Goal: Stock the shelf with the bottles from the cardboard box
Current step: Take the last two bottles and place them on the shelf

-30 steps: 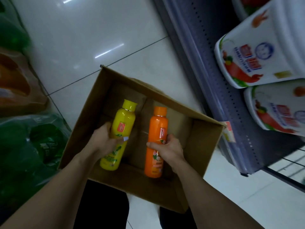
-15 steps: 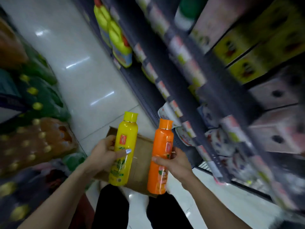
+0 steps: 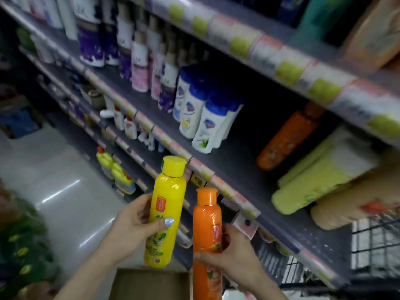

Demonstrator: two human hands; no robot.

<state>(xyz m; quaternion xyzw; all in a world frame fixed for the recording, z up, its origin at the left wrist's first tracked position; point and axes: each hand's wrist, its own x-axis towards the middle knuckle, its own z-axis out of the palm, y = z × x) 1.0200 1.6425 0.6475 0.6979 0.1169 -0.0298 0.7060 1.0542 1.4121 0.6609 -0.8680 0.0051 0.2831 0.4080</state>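
Carrying a yellow bottle [image 3: 166, 213] in the left hand [image 3: 132, 229] and an orange bottle [image 3: 206, 234] in the closed right hand [image 3: 232, 259] below the shelf [image 3: 238, 169], either could topple the shelved orange bottle [image 3: 285, 140] leaning there.

Dark shelf [image 3: 249, 176] with white bottles [image 3: 207, 118], orange bottle [image 3: 285, 139]

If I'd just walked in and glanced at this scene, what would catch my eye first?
Most likely the two bright bottles held up low in the middle: a yellow bottle in the left hand and an orange bottle in the right hand. Behind them, on the dark shelf, stand blue-capped white bottles, and to the right a matching orange bottle on the shelf.
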